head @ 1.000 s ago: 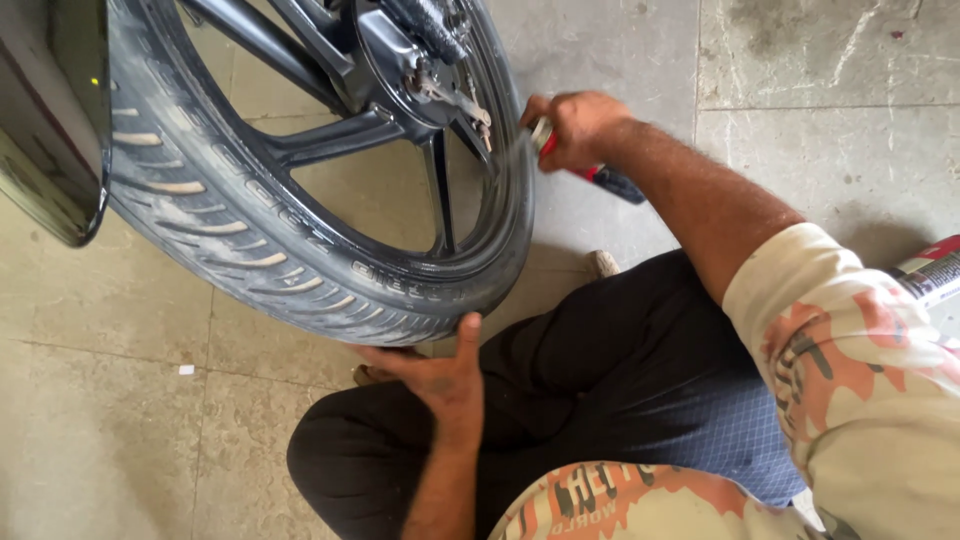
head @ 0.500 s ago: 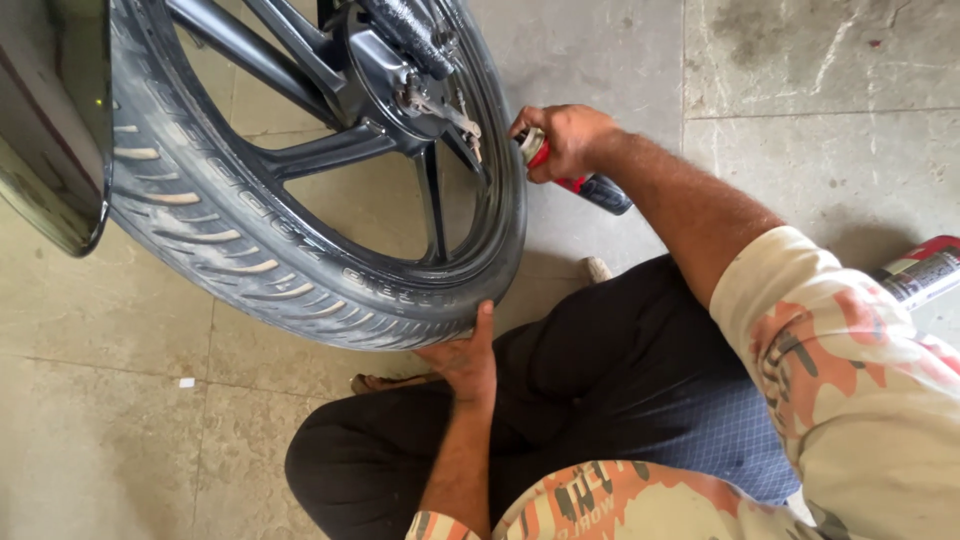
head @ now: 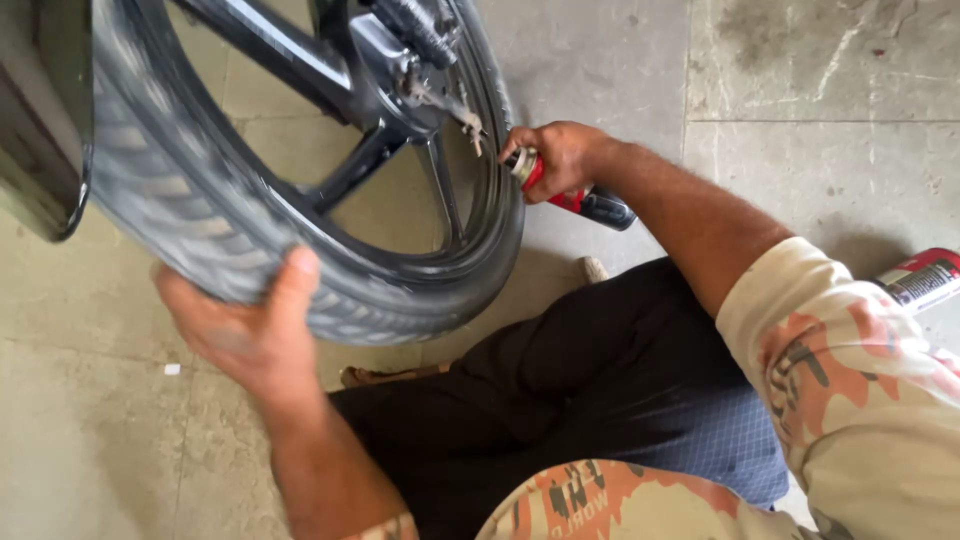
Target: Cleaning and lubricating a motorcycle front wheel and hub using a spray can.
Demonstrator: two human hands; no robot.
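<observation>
Left hand wrapped over the tread of the black tyre, thumb up on the rubber, low on the near side of the wheel. Right hand clamped round a red and black spray can, nozzle end right up by the rim, close to the hub and dark spokes. Hands well apart, one each side of the wheel. Wheel up off the tiled floor. Second red can lying over by the right sleeve. Dark trousers below.
</observation>
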